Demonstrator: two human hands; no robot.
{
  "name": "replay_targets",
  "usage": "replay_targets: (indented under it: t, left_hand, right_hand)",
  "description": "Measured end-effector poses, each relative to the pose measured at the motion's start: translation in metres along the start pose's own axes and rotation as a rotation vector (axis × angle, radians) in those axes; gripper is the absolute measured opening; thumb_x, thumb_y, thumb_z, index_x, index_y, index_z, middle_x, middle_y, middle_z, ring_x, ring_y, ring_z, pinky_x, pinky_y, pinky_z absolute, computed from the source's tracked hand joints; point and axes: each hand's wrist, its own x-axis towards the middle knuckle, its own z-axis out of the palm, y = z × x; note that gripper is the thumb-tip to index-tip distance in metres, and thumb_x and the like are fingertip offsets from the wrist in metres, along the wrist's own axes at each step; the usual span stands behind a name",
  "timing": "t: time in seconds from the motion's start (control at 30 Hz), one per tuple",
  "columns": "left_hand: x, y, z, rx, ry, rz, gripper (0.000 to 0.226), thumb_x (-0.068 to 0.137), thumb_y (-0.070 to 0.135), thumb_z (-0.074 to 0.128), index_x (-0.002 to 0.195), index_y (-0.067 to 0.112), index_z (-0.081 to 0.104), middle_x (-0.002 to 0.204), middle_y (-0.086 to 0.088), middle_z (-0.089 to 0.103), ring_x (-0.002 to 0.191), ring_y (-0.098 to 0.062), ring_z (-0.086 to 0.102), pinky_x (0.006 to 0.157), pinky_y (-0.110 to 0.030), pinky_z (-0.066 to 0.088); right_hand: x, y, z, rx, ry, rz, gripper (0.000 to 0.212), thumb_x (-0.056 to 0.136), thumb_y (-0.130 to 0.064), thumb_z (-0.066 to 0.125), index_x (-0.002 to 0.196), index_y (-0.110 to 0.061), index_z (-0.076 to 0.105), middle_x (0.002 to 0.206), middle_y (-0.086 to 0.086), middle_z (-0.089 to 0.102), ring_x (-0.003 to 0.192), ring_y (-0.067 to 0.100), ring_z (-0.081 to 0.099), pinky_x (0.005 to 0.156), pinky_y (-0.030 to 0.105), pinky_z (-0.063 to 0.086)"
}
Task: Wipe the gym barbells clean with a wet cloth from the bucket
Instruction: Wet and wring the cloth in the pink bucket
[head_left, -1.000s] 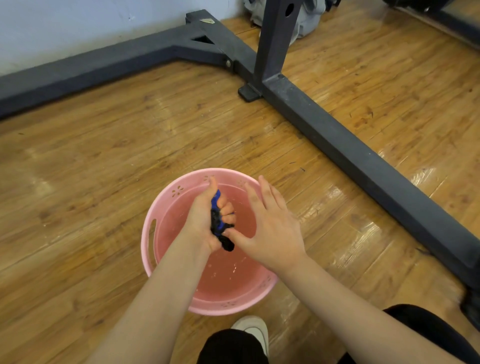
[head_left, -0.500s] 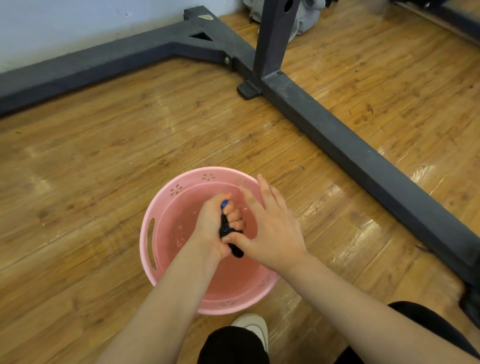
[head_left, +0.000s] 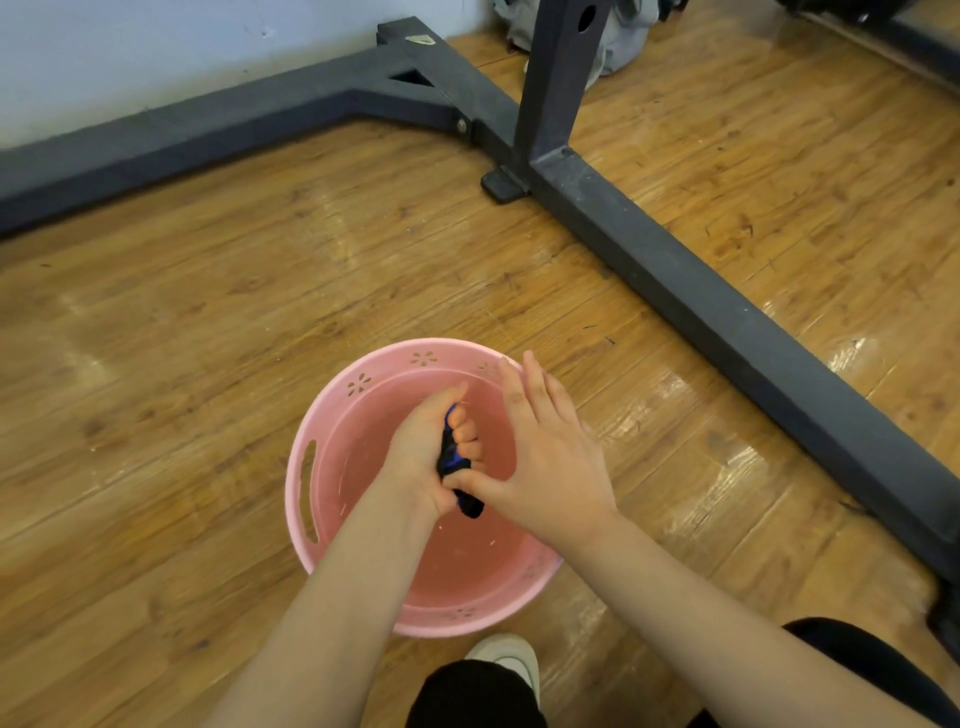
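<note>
**Cloth gripped over bucket: both hands engaged**

The left hand (head_left: 423, 457) is closed in a fist around a dark blue-and-black cloth (head_left: 451, 460), fingers curled tight over it. The cloth is bunched into a narrow roll; its long axis runs from the upper end, showing blue just above the left fingers, down toward the person, where a black tail sticks out below the fist.

The right hand (head_left: 550, 462) sits immediately right of the left. Its fingers are straight and pointing away from the person, while the thumb reaches across and touches the cloth's lower tail; whether it pinches the tail cannot be told.

Both hands are held above the interior of the pink bucket (head_left: 311, 467), which contains water and stands on the wooden floor (head_left: 182, 338). A dark steel rack frame (head_left: 701, 312) lies beyond and right of the hands.
</note>
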Motion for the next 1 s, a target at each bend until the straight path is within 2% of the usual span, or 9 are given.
replay_targets:
  t: [0.2,0.33,0.47,0.53,0.6,0.73,0.83,0.93,1.0]
  left_hand:
    - [-0.001,0.012,-0.001,-0.159,0.034,0.037,0.056,0.094,0.033,0.047,0.041,0.023,0.033,0.038,0.009,0.027,0.027,-0.006,0.024,0.034,-0.012,0.017]
    - [-0.001,0.006,-0.008,-0.247,-0.052,-0.010,0.054,0.092,0.032,0.046,0.040,0.023,0.033,0.038,0.009,0.027,0.028,-0.006,0.026,0.035,-0.011,0.021]
    - [-0.004,0.002,-0.014,-0.276,-0.190,-0.035,0.037,0.078,0.029,0.055,0.045,0.019,0.041,0.043,0.007,0.035,0.032,-0.007,0.036,0.036,-0.014,0.036]
    - [-0.004,0.001,-0.012,-0.213,-0.227,-0.037,0.028,0.074,0.028,0.056,0.050,0.014,0.050,0.050,0.002,0.044,0.039,-0.012,0.048,0.045,-0.019,0.048]
    - [-0.005,-0.001,-0.011,-0.123,-0.242,-0.045,0.024,0.073,0.028,0.055,0.056,0.009,0.055,0.057,-0.005,0.052,0.047,-0.019,0.056,0.051,-0.021,0.051]
    - [-0.005,0.004,-0.013,0.049,-0.262,-0.044,0.021,0.070,0.031,0.055,0.055,0.015,0.057,0.055,0.000,0.052,0.043,-0.015,0.054,0.046,-0.019,0.036]
    - [-0.002,0.009,-0.015,0.003,-0.180,-0.055,0.031,0.079,0.026,0.051,0.050,0.018,0.052,0.046,0.004,0.042,0.032,-0.009,0.041,0.036,-0.013,0.030]
    - [0.000,0.008,-0.014,-0.015,-0.099,-0.052,0.043,0.089,0.025,0.046,0.047,0.018,0.050,0.043,0.004,0.038,0.029,-0.009,0.036,0.035,-0.011,0.025]
    - [0.001,0.008,-0.012,-0.009,-0.041,-0.034,0.040,0.090,0.026,0.046,0.050,0.018,0.047,0.042,0.004,0.037,0.029,-0.009,0.034,0.035,-0.010,0.023]
  right_hand:
    - [-0.001,0.001,-0.002,-0.029,-0.043,-0.028,0.123,0.066,-0.076,0.058,0.149,-0.025,-0.018,0.157,-0.001,-0.021,0.145,0.017,-0.011,0.114,0.039,0.018]
    - [-0.001,0.002,0.001,-0.017,-0.003,-0.037,0.115,0.073,-0.069,0.060,0.151,-0.023,-0.011,0.158,0.000,-0.017,0.146,0.018,-0.008,0.113,0.040,0.021]
    - [-0.001,0.001,0.002,0.005,0.031,-0.042,0.110,0.075,-0.064,0.061,0.152,-0.023,-0.005,0.159,0.000,-0.011,0.146,0.019,-0.003,0.113,0.040,0.023]
    - [-0.001,0.001,0.001,0.011,0.015,-0.028,0.115,0.071,-0.068,0.062,0.152,-0.025,-0.008,0.159,-0.003,-0.012,0.145,0.017,-0.004,0.113,0.038,0.020]
    - [-0.001,0.001,0.001,0.017,0.010,-0.024,0.117,0.069,-0.070,0.062,0.151,-0.027,-0.010,0.159,-0.004,-0.013,0.145,0.016,-0.005,0.113,0.037,0.019]
    - [0.000,0.001,0.001,-0.001,0.015,-0.014,0.116,0.071,-0.069,0.061,0.151,-0.025,-0.009,0.159,-0.005,-0.014,0.145,0.015,-0.005,0.113,0.036,0.020]
    - [0.002,0.000,0.003,-0.041,0.009,-0.010,0.115,0.072,-0.068,0.060,0.151,-0.024,-0.010,0.158,-0.003,-0.017,0.145,0.016,-0.007,0.113,0.038,0.021]
    - [0.001,0.001,0.004,-0.077,0.001,-0.008,0.115,0.074,-0.067,0.061,0.151,-0.022,-0.012,0.157,-0.002,-0.020,0.145,0.017,-0.010,0.113,0.038,0.022]
    - [0.000,0.002,0.003,-0.091,-0.002,-0.008,0.111,0.078,-0.063,0.060,0.151,-0.022,-0.013,0.157,-0.003,-0.022,0.145,0.016,-0.012,0.113,0.037,0.022]
